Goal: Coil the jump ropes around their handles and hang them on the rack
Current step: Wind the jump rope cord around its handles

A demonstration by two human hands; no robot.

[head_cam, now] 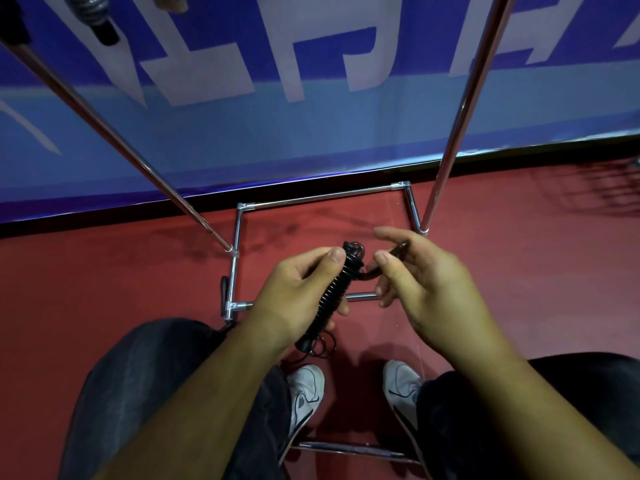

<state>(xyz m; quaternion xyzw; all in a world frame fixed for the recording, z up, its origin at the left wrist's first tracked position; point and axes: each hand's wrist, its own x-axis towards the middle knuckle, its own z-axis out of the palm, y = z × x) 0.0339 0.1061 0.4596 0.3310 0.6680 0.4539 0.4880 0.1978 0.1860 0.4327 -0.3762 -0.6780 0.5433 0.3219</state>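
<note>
The left grip (298, 292) clenches the coiled jump rope (334, 289), held centrally near the rack (322, 197). The right grip (415, 292) pinches its loose end. Wrapping looks nearly finished; next likely needs tucking, then hanging.

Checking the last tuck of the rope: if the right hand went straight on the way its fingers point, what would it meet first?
Probably the top of the coiled rope bundle held by the left hand; the right hand points at it, though depth is unclear.
</note>
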